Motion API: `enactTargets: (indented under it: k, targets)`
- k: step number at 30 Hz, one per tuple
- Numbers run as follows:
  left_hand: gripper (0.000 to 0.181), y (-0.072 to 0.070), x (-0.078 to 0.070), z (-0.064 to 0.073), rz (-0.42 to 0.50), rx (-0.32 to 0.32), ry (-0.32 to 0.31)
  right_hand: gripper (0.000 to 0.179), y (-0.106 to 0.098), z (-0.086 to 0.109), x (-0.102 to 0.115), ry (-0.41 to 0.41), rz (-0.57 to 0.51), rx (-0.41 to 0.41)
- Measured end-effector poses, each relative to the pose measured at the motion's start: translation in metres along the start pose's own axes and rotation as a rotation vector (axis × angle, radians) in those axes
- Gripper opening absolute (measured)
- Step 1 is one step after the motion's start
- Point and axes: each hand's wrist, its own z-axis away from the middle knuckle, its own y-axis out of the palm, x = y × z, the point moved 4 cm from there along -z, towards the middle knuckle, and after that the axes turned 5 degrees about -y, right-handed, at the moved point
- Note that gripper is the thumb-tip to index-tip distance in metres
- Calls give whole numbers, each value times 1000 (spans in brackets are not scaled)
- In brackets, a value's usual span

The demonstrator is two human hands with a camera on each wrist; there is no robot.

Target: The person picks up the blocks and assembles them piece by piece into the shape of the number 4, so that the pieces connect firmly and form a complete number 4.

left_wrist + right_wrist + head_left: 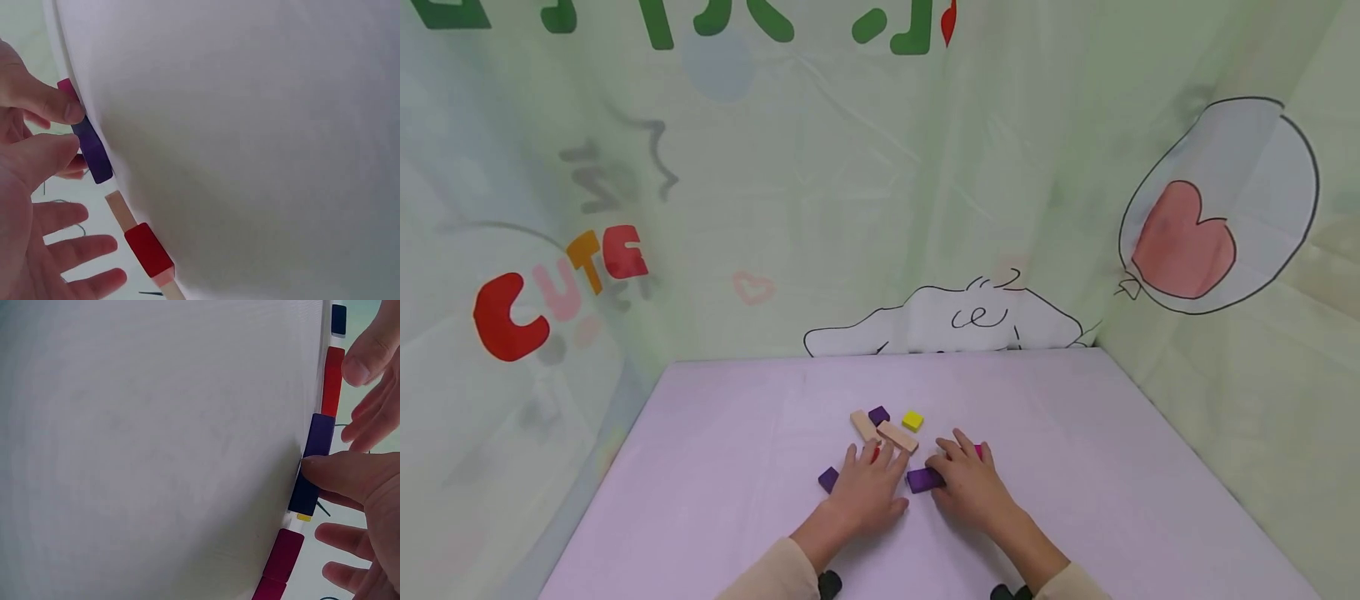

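Note:
My right hand [972,490] pinches a purple wooden block [921,481] lying on the table, thumb on its near side; the right wrist view shows the thumb against the purple block [312,440]. To the left, my left hand [867,492] is spread low over the table with its fingers extended. A red block [149,251] lies beyond its fingers, mostly covered in the head view. Two plain wood blocks, one a plank [898,437], are just past the fingertips. A magenta block [284,555] sits by the right hand's fingers, partly hidden.
Behind the hands are a small yellow block [913,420] and a dark purple block [879,415]. Another dark purple block [829,479] lies left of the left hand. The pale lilac table [715,467] meets a printed curtain [820,208] at the back and sides.

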Motion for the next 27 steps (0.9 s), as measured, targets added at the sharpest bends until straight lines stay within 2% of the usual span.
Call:
enactTargets:
  k: [6,9,12,19,27]
  targets:
    - [45,-1,-10,-3,-76,-139,91,29,-5,2,2,-20,-24,-21]
    - [29,0,-16,-7,-86,-184,123,28,-4,2,2,-11,-35,-12]
    - [20,0,-22,-12,-92,-173,128,27,-2,2,2,-6,-46,-10]
    - [18,7,-27,-21,-110,-118,100,27,3,2,2,-23,-48,-19]
    - [20,6,-25,-22,-109,-139,105,26,-7,1,4,-2,-55,12]
